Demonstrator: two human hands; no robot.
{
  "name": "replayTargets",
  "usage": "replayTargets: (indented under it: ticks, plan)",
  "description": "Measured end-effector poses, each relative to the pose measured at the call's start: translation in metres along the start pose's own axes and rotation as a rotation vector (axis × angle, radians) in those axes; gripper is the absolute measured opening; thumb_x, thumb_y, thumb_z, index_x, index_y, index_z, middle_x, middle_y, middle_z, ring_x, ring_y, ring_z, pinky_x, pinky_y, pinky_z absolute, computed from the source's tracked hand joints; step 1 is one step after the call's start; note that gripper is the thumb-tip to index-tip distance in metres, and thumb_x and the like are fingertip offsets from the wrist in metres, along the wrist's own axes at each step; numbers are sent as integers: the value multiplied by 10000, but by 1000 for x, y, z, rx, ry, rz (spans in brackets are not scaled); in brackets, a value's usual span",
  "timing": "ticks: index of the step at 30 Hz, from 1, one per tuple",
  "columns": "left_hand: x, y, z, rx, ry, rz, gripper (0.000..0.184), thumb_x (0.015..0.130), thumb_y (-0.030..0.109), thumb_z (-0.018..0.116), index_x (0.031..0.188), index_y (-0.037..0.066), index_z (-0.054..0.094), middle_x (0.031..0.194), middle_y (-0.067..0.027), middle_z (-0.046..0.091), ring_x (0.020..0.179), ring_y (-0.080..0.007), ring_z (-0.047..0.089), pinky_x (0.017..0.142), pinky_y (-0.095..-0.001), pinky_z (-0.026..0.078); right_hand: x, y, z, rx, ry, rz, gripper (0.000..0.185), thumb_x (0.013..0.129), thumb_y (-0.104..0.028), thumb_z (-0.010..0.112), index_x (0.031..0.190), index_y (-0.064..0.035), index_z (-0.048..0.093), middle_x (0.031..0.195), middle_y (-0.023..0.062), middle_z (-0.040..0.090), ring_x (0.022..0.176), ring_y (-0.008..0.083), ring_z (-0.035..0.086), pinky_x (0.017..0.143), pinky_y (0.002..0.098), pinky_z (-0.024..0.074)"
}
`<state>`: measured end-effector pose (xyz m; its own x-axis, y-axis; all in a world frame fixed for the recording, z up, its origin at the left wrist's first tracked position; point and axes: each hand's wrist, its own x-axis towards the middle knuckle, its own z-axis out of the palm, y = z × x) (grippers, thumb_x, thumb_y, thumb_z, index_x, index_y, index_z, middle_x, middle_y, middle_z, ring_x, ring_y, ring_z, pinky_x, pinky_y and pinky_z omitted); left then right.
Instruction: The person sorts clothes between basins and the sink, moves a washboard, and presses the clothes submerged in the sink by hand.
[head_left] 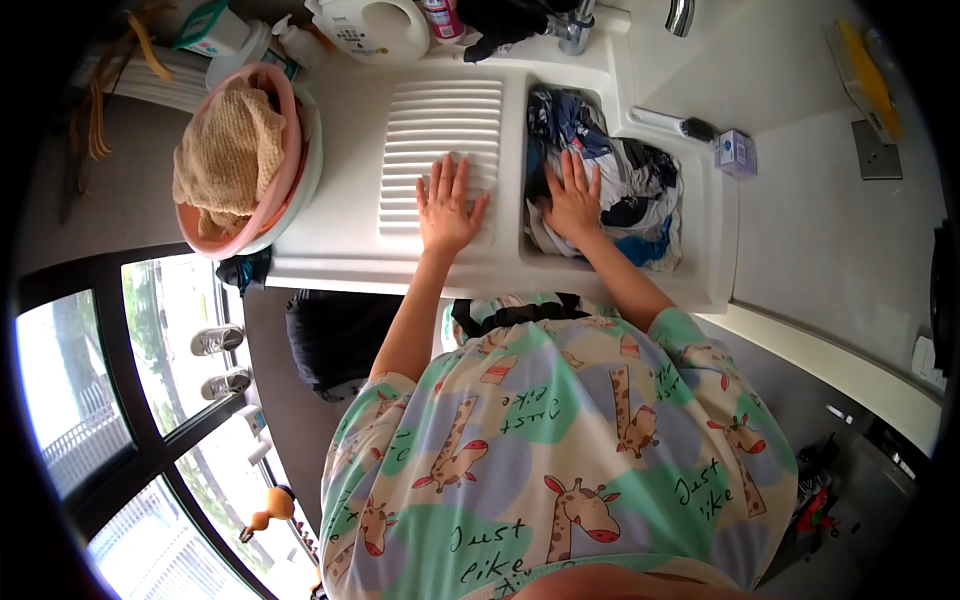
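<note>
My left hand (447, 210) lies over the ridged washboard (440, 105) moulded into the white sink counter, fingers spread and holding nothing. Over the basin at the right, my right hand (574, 205) rests on a heap of clothes (640, 180), its fingers stretched out. The heap mixes white, dark and blue fabric and fills much of the basin (710, 215). Whether water lies under the clothes I cannot tell.
Left of the washboard, stacked basins with a pink one (290, 150) on top hold a tan knitted cloth (230, 150). A white detergent jug (375, 30) stands behind. Right of the basin are a brush (670, 123) and a small box (736, 153). A tap (578, 30) rises at the back.
</note>
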<state>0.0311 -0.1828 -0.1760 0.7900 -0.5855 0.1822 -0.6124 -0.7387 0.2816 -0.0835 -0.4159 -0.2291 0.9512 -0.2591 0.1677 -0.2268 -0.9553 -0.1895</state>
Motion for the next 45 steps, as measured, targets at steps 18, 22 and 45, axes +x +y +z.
replayTargets:
  ticks: [18, 22, 45]
  plan:
    - [-1, 0, -1, -11, -4, -15, 719, 986, 524, 571, 1598, 203, 372, 1656, -132, 342, 1539, -316, 294, 1260, -556, 148, 0, -1, -2, -36, -62, 12, 731, 858, -414, 723, 1511, -171, 502, 1676, 190, 271, 1581, 334, 161, 1242, 618, 15]
    - [-1, 0, -2, -3, -1, -13, 719, 984, 521, 581, 1594, 200, 379, 1652, -136, 348, 1535, -321, 303, 1256, -558, 164, 1, -1, -3, -20, -57, 8, 730, 855, -405, 728, 1509, -171, 505, 1675, 196, 271, 1580, 340, 162, 1241, 621, 24]
    - [90, -75, 5, 190, -140, -242, 871, 970, 749, 399, 1662, 271, 175, 1718, -159, 147, 1588, -349, 124, 1244, -595, 133, 53, 0, 0, -231, -460, -35, 649, 945, -476, 587, 1529, -206, 501, 1680, 114, 284, 1594, 372, -11, 1144, 790, -56]
